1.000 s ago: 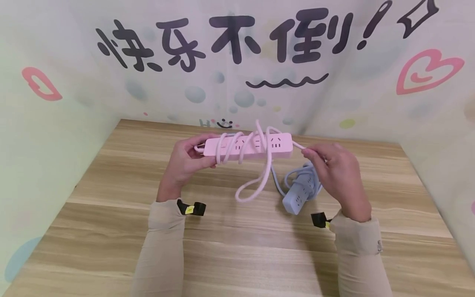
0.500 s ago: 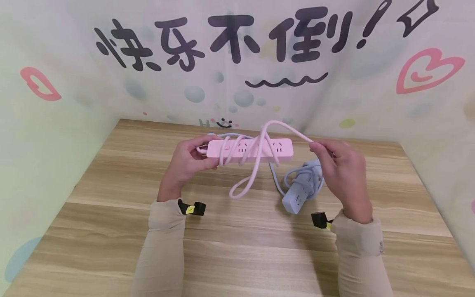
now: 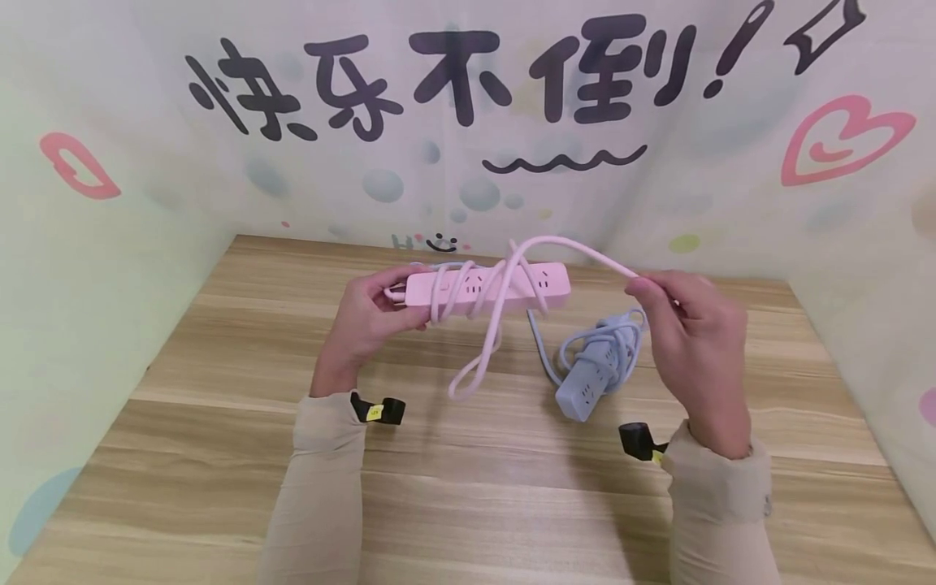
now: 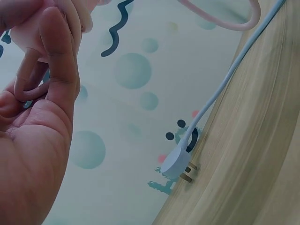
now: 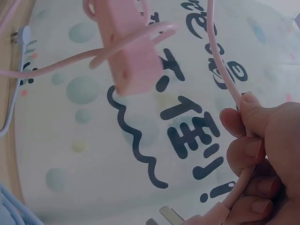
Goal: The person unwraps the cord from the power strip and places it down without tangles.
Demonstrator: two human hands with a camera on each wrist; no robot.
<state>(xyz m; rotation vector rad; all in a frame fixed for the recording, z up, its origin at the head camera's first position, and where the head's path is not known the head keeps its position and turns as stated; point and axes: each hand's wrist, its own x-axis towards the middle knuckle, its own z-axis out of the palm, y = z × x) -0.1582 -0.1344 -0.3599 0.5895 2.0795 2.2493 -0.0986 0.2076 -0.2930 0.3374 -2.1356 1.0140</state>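
My left hand (image 3: 366,321) grips the left end of a pink power strip (image 3: 557,284), holding it above the table with its socket face showing. The strip's pink cord (image 3: 570,242) winds round its body several times, and a loose loop hangs below. To the right, my right hand (image 3: 698,349) grips this cord between thumb and curled fingers. The right wrist view shows the pink plug (image 5: 211,216), metal prongs bare, just below those fingers. Behind the right hand, a blue power strip (image 3: 581,394) lies on the table, wrapped in its own blue cord.
The wooden table (image 3: 468,504) runs back to a printed cloth backdrop (image 3: 329,187). A blue cord stretches behind the pink strip to a blue plug (image 4: 176,161) near the table's back edge. Black wrist cameras sit at both cuffs.
My right hand has moved right and slightly downward, drawing the pink cord into a longer arc above the strip. The left hand stays nearly still, and the blue strip has not moved.
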